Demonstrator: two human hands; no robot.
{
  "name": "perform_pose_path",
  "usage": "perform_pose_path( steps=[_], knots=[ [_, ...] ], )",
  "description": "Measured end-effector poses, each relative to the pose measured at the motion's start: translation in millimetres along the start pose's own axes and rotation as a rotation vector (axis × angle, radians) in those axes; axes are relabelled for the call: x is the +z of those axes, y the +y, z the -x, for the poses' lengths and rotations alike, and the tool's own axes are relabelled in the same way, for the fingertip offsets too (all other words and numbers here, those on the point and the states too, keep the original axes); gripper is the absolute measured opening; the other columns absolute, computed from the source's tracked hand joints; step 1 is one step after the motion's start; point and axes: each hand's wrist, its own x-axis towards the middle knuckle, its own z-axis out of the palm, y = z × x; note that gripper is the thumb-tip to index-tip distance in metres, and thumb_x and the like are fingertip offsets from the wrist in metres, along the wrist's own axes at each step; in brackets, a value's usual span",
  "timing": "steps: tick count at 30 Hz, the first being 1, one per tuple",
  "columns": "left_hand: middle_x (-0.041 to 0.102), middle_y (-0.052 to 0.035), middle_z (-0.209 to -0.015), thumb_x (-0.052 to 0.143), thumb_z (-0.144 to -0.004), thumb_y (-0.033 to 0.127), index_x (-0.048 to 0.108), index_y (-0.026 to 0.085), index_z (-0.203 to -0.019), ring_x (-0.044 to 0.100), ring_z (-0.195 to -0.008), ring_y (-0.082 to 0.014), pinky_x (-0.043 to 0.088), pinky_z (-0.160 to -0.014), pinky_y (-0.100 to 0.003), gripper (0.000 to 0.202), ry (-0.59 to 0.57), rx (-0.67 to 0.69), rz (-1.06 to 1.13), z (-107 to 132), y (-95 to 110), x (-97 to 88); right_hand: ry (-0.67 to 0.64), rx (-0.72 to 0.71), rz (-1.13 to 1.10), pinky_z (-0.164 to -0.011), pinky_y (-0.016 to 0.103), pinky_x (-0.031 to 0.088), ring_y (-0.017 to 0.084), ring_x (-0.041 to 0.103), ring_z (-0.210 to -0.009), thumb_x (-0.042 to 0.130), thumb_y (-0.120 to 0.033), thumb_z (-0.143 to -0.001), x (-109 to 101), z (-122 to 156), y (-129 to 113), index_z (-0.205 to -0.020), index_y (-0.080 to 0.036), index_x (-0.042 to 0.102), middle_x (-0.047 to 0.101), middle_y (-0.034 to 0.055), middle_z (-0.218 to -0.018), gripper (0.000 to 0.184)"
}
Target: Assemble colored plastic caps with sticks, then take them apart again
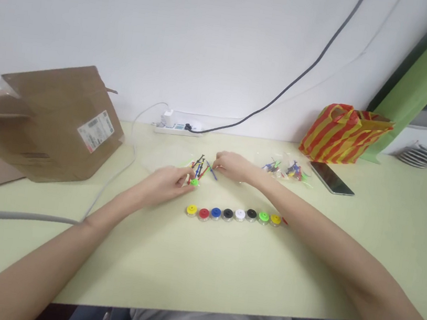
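Note:
My left hand (pixel 168 183) rests on the pale green table (pixel 199 264), its fingers pinched on a small green disc (pixel 194 182). My right hand (pixel 232 166) is curled just beyond it, fingertips pinching at a little pile of coloured pins (pixel 201 167) in red, blue, black and green. In front of both hands lies a straight row of several small round discs (pixel 233 214): yellow, red, blue, black, white, black, green, yellow. What exactly the right fingers grip is too small to make out.
Clear bags of more coloured pieces (pixel 287 169) lie right of my right hand, next to a dark phone (pixel 332 178). A striped red and yellow bag (pixel 342 133) stands behind. A brown cardboard box (pixel 56 119) sits left; a power strip (pixel 176 125) with cables lies by the wall.

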Motion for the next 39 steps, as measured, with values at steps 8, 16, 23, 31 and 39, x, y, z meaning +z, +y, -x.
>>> perform_pose_path(
  steps=[8, 16, 23, 31, 39],
  knots=[
    [0.061, 0.0005, -0.069, 0.053, -0.098, 0.049, 0.073, 0.024, -0.114, 0.055, -0.064, -0.018, 0.031, -0.06, -0.029, 0.035, 0.004, 0.067, -0.061, -5, 0, 13.5, 0.081, -0.028, 0.052, -0.083, 0.032, 0.039, 0.025, 0.063, -0.104, 0.047, -0.016, -0.101, 3, 2, -7, -0.129, -0.02, 0.073, 0.068, 0.0139, -0.113, 0.038],
    [0.064, -0.0018, -0.076, 0.055, -0.098, 0.05, 0.075, 0.024, -0.11, 0.06, -0.074, -0.0199, 0.038, -0.066, -0.029, 0.035, 0.062, 0.12, -0.013, -8, -3, 19.9, 0.064, -0.027, 0.018, -0.084, 0.031, 0.039, 0.025, 0.062, -0.105, 0.055, -0.014, -0.096, 9, -2, 1, -0.116, -0.016, 0.077, 0.071, 0.0143, -0.11, 0.029],
    [0.06, -0.002, -0.074, 0.065, -0.094, 0.047, 0.076, 0.023, -0.103, 0.059, -0.081, -0.0218, 0.04, -0.07, -0.03, 0.028, 0.11, 0.122, 0.002, -10, 1, 23.7, 0.085, -0.063, -0.205, -0.081, 0.027, 0.041, 0.018, 0.063, -0.089, 0.064, -0.013, -0.091, 12, -8, 5, -0.102, -0.014, 0.08, 0.074, 0.0103, -0.101, 0.02],
    [0.069, -0.0066, -0.08, 0.054, -0.1, 0.049, 0.079, 0.025, -0.104, 0.055, -0.088, -0.0256, 0.04, -0.072, -0.034, 0.035, 0.118, 0.199, -0.016, -11, -2, 20.6, 0.067, 0.008, -0.257, -0.076, 0.024, 0.041, 0.016, 0.063, -0.082, 0.066, -0.01, -0.085, 6, -5, -9, -0.102, -0.012, 0.08, 0.076, 0.0089, -0.098, 0.022],
    [0.06, -0.0041, -0.072, 0.065, -0.094, 0.042, 0.076, 0.022, -0.092, 0.055, -0.082, -0.0227, 0.039, -0.068, -0.031, 0.023, 0.168, 0.127, 0.025, -10, -3, 17.3, 0.031, 0.092, -0.18, -0.075, 0.024, 0.04, 0.018, 0.065, -0.088, 0.063, -0.012, -0.088, 4, -6, -14, -0.108, -0.015, 0.078, 0.077, 0.009, -0.104, 0.025]
  ],
)
